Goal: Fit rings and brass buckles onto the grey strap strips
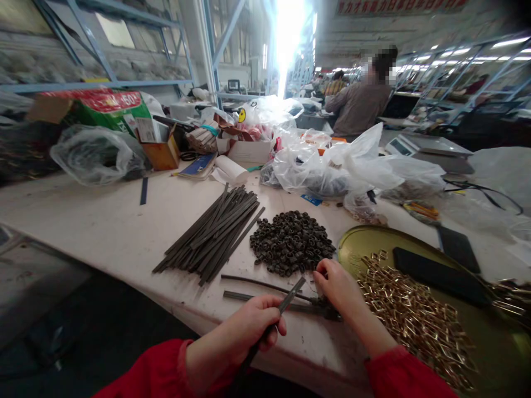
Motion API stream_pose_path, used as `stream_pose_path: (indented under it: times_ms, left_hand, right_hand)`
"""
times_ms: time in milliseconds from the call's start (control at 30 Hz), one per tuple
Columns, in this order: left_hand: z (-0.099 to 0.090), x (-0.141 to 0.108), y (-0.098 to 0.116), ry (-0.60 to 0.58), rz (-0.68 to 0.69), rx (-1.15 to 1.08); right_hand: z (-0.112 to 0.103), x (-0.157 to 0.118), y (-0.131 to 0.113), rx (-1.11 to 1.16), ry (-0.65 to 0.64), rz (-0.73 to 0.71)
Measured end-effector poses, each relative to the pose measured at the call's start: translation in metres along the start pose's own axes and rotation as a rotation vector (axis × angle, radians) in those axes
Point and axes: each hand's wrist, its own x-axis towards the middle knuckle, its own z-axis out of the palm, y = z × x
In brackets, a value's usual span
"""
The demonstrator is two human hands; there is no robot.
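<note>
My left hand (pixel 261 323) grips a dark flat strap (pixel 290 296) between thumb and fingers. One end points up and away; the other hangs toward me below the table edge. My right hand (pixel 336 282) is at the near right edge of a heap of small dark loops (pixel 292 240). Its thumb and index finger are pinched together, and whatever lies between them is hidden. More dark straps (pixel 249 297) lie flat on the table just beyond my left hand, their right ends partly behind my right hand. A large bundle of similar straps (pixel 211 235) lies left of the loops.
At right, a gold-coloured round tray (pixel 352 237) bears many brass-coloured rectangular rings (pixel 415 320) and a black phone-like slab (pixel 440 273). Plastic bags (pixel 332 166) line the back of the white table (pixel 103 221). A scale (pixel 427 149) stands behind, and a person (pixel 360 105) is farther off.
</note>
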Motion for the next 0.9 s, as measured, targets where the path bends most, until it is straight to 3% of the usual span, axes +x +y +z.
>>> stream_pose_path:
  times_ms: [167, 300, 467, 633, 733, 900]
  left_hand:
    - [0.002, -0.004, 0.002, 0.024, -0.002, -0.002]
    - [0.006, -0.011, 0.002, 0.033, 0.012, -0.011]
    - [0.015, -0.023, 0.002, 0.011, 0.025, -0.012]
    - [0.021, -0.032, -0.004, -0.025, 0.072, 0.003]
    - [0.022, -0.034, -0.009, -0.040, 0.096, 0.087]
    - [0.021, -0.038, -0.013, 0.024, 0.117, 0.372]
  right_hand:
    - [-0.005, -0.003, -0.002, 0.107, 0.043, -0.003]
    - [-0.015, -0.023, -0.009, 0.274, 0.066, 0.028]
    - [-0.024, -0.056, -0.024, 0.808, -0.001, 0.181]
    - [-0.030, -0.072, -0.035, 1.170, -0.073, 0.344]
    - [-0.033, -0.079, -0.040, 1.381, -0.097, 0.410]
    - [-0.037, -0.090, -0.049, 1.506, -0.138, 0.452]
